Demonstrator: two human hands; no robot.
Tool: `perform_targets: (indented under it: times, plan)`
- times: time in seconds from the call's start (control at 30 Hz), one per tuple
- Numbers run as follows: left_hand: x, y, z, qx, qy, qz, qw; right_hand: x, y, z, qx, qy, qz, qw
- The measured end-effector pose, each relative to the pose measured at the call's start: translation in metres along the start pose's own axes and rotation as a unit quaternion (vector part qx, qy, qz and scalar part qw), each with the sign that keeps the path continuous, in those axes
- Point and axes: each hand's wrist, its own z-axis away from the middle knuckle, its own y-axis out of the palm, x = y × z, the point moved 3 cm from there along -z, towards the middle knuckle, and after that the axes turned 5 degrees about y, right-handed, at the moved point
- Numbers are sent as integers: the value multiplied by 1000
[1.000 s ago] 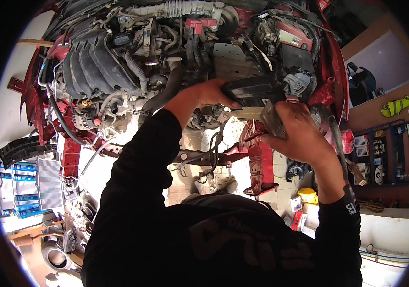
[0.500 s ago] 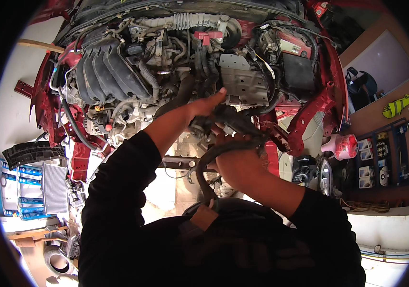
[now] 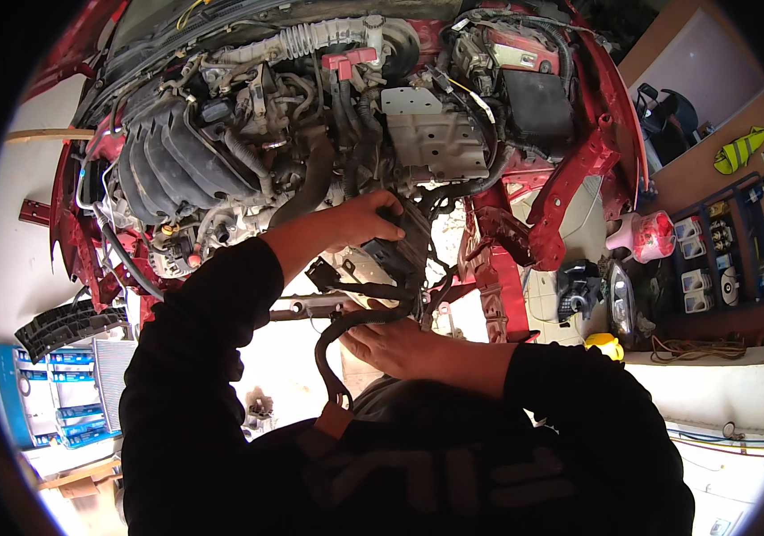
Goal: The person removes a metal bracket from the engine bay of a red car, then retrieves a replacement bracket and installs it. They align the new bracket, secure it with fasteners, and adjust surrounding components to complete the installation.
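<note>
My left hand (image 3: 362,220) is closed on a black box-like part (image 3: 396,259) at the front of the engine bay, fingers over its top. Thick, dark-wrapped branches of a wiring harness (image 3: 332,343) run from this part, one curving down toward my body. Below the box, my right hand (image 3: 393,347) is closed around the harness from underneath; the branches cover some of its fingertips. A small black connector (image 3: 322,274) sticks out to the left of the bundle. Beyond my hands lies a grey metal plate with holes (image 3: 436,147).
The engine's black ribbed cover (image 3: 187,161) is at the left, a dark battery-like box (image 3: 538,112) at the right. A red frame rail (image 3: 495,295) juts toward me. On the floor to the right are a headlamp (image 3: 620,299) and a pink-and-white container (image 3: 648,235).
My right hand has come down toward my body and left with the harness. The black box-like part now shows clearly under my left hand. The whole view has shifted a little.
</note>
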Motion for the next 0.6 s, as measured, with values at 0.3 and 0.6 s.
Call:
perform_targets:
  times: [0.3, 0.6]
  plan:
    - [-9, 27, 21, -38, 58, -277, 958, -22, 42, 84, 480, 69, -158, 860]
    - [30, 88, 80, -173, 119, -306, 928, -46, -78, 97, 423, 252, -263, 830]
